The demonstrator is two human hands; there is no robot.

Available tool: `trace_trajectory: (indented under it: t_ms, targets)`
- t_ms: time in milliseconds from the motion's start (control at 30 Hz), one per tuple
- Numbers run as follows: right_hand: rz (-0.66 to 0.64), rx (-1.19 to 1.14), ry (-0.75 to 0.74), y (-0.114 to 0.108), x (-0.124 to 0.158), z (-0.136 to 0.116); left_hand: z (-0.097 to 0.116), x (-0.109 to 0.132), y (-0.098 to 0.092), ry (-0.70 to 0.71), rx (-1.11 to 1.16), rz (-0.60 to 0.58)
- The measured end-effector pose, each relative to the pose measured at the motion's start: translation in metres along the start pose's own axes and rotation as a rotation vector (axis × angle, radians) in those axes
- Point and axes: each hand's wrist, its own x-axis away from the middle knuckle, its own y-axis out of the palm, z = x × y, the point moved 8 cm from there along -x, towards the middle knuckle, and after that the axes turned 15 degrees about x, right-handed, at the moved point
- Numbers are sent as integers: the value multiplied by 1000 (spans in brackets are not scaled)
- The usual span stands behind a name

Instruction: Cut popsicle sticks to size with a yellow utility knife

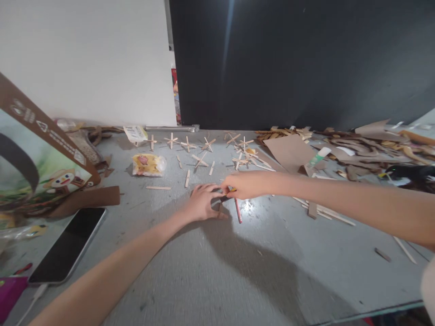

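My left hand [205, 203] lies on the grey table with fingers stretched and thumb apart. Its thumb is near a short wooden piece [220, 207], and its index fingertip meets the fingers of my right hand [245, 184]. That right hand is closed in a pinch on a small dark-and-yellow tool [227, 196], mostly hidden by the fingers. Just below it a red pencil [238, 211] rests on the table. Beyond the hands stand several crossed wooden-stick pieces [200, 161], with loose flat sticks [187, 178] among them.
A yellow-printed packet [148, 165] sits at the left. Nearer are a phone [70, 246] on a cable and a printed box [41, 167]. Cardboard [288, 151], a glue stick [319, 156] and wood scraps [360, 147] lie at the right, before a black panel [299, 63].
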Motion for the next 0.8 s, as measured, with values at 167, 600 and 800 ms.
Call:
trace_trajectory:
  t_ms: [167,600,800]
  targets:
    - [5,3,106,3,4,-2,-2,0,0,-6,-15,2]
    - [-4,-108,165,12,5,2,-1,0,-1,-30,-14,-16]
    - [86,209,-69,11,8,-15,-1,1,-4,-31,-3,-10]
